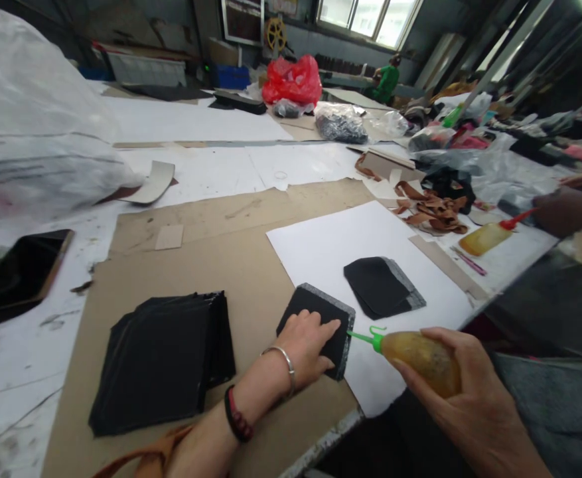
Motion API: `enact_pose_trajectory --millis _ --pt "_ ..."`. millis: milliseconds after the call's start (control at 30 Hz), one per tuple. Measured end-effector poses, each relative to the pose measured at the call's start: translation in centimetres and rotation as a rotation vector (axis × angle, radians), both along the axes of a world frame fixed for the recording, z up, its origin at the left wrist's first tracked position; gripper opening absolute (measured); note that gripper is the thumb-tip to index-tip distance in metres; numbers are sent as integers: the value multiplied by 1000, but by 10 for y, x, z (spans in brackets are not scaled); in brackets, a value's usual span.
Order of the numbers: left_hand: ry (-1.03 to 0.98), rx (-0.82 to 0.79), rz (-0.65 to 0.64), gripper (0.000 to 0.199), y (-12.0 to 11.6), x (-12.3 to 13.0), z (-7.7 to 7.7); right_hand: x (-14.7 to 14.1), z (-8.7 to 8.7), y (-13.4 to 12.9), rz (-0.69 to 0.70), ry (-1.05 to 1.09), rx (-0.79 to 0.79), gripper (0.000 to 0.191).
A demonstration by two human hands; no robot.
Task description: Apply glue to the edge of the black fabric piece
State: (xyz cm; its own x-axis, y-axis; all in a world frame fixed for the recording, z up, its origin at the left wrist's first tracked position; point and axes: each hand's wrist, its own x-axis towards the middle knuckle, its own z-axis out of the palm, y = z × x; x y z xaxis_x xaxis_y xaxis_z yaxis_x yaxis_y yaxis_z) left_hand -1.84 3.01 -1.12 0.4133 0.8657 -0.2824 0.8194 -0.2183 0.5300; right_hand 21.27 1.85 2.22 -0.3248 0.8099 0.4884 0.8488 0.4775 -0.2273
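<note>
My left hand [306, 345] lies with fingers spread on a black fabric piece [291, 307], pressing it to the work surface. Along its right side that piece has a grey, speckled edge. In my right hand [474, 398] is a squeeze bottle [420, 358] of amber liquid, tilted, its green nozzle touching or just over the grey edge. Two overlapping black pieces [377, 285] with a similar grey border rest on the white paper [360, 232] beyond. Left of my forearm sits a stack of black pieces [156, 365].
Brown cardboard [241, 265] covers the near table. A second amber bottle [484, 238] with a red tip lies at right beside brown scraps [430, 206]. A large plastic bag [36, 119] and a dark tablet-like object [16, 272] are at left. A person in green [387, 79] is far back.
</note>
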Motion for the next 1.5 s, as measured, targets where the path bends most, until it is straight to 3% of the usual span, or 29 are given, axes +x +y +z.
enact_pose_trajectory --millis 633,833,933,1233,1500 --pt "-25 -2 -17 59 -1 0 -1 -13 10 -43 102 55 -117 31" --pt "-21 -5 -10 60 -2 -1 -1 -5 6 -51 -6 96 -252 35" --pt "-19 -8 -12 60 -2 0 -2 -3 1 -50 -83 138 -266 37" --pt "-22 -28 -8 63 -2 0 -3 -9 4 -48 -79 185 -303 33" --pt "-37 -36 -1 62 -1 0 -3 -7 -2 -8 -103 134 -85 36"
